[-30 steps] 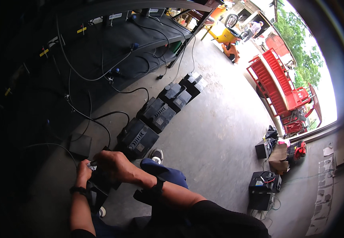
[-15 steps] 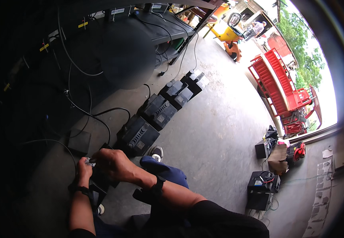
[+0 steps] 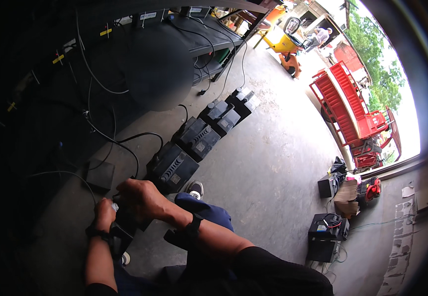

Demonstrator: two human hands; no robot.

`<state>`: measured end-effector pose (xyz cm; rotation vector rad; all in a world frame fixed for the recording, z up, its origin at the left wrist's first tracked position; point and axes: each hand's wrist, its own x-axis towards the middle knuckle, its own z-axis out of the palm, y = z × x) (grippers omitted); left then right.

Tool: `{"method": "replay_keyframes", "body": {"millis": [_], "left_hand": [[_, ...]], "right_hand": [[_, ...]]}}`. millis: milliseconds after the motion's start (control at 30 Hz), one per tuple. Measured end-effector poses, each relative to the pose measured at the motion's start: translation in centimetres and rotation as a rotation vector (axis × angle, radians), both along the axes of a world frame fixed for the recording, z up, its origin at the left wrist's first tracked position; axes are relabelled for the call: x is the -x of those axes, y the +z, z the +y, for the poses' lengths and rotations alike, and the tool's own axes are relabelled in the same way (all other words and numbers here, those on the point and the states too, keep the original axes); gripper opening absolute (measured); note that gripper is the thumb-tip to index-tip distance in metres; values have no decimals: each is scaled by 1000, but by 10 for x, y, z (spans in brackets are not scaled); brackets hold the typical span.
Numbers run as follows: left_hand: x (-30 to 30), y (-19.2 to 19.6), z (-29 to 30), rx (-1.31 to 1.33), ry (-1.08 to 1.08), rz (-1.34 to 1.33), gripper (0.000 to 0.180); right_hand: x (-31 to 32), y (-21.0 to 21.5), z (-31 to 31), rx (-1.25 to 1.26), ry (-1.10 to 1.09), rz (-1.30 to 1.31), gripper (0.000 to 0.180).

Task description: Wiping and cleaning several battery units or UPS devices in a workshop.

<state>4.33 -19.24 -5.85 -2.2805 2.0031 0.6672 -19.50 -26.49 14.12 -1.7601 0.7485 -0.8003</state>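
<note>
The dark box (image 3: 129, 226) lies low and near, below and between my two hands, much of it lost in shadow, with a small pale scrap (image 3: 115, 206) showing at its left. My left hand (image 3: 106, 214) is beside that scrap, fingers curled in and, as far as I can make out, pinching it, probably to keep it steady. My right hand (image 3: 144, 198) arches over the box from the right, knuckles up and fingers bent downward; its back hides the fingertips, so I cannot tell whether they grip anything. I judge the two hands sit so close because the piece between them is small. A thin cable (image 3: 67, 171) bends in from the left toward my left hand, and a small dark block (image 3: 100, 175) lies just beyond it on the floor (image 3: 263, 163). Farther off, black cases (image 3: 173, 170) run in a row beside the shelf (image 3: 211, 39), perhaps so that cables such as the thick black one (image 3: 149, 133) can reach them. My shoe (image 3: 195, 190) is near the closest case; far right, a red cargo tricycle (image 3: 344, 98) is parked, and nearer on that side stand stacked black boxes (image 3: 325, 239)
</note>
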Motion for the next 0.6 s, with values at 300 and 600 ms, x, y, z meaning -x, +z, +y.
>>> {"method": "replay_keyframes", "body": {"millis": [300, 600], "left_hand": [[12, 11, -15, 4, 497, 539, 15], [-7, -17, -12, 125, 209, 368, 13]], "right_hand": [[0, -8, -3, 48, -27, 33, 29], [-9, -19, -3, 155, -29, -46, 21]]}}
